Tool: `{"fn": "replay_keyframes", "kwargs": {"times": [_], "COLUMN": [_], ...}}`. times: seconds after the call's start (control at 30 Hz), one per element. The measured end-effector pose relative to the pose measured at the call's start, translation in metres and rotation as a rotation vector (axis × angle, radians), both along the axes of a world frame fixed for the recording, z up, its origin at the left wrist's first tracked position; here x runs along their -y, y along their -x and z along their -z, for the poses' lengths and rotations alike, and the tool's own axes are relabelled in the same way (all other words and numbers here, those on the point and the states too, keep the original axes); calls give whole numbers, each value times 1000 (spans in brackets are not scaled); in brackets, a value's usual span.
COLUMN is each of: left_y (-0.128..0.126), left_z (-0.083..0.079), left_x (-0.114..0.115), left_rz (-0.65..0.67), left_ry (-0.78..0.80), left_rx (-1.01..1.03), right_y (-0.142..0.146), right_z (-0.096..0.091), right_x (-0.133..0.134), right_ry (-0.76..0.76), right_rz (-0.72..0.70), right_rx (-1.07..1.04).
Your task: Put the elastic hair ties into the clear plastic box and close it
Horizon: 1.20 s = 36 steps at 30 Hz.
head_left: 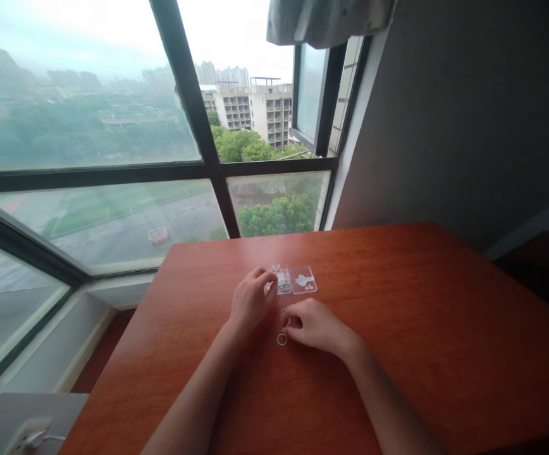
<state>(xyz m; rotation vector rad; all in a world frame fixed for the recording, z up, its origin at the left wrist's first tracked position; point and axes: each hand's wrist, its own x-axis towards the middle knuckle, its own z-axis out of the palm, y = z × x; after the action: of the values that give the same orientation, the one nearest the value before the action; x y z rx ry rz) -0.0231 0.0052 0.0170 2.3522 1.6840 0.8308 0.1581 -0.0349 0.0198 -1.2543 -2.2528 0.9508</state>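
Observation:
My left hand [254,296] is closed at the left side of a small clear plastic box [283,287], its fingertips on the edge. Inside the box lie small ring-shaped pieces, too small to tell apart. The box's clear lid [305,280], with a whitish print, lies folded open to the right. My right hand [313,323] is nearer to me, thumb and fingers pinched together just above the table. Beside those fingertips a thin pale ring [282,339] lies flat. Part of another small ring shows at the index finger; whatever the pinch holds is hidden.
Both forearms rest over a reddish-brown wooden table [421,328]. Its far edge meets a dark-framed window [217,170], with one pane swung open. A grey wall [445,126] rises on the right. At lower left a wall socket [30,436] holds a white plug.

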Motion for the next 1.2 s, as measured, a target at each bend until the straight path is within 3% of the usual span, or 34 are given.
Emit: {"fn": "replay_keyframes", "kwargs": {"times": [0.67,1.07,1.2], "left_y": [8,7,7], "left_z": [-3,-2,-2], "left_x": [2,3,4], "left_rz": [-16,-16,-9], "left_ry": [-10,-18,-6], "left_rx": [14,30,33], "right_y": [0,12,10], "right_z": [-3,-5,-4], "right_x": [1,7,4], "right_ry": [-26,-142,-145], "right_rz": [-109,-72,20], "right_rx": [110,241,241]}}
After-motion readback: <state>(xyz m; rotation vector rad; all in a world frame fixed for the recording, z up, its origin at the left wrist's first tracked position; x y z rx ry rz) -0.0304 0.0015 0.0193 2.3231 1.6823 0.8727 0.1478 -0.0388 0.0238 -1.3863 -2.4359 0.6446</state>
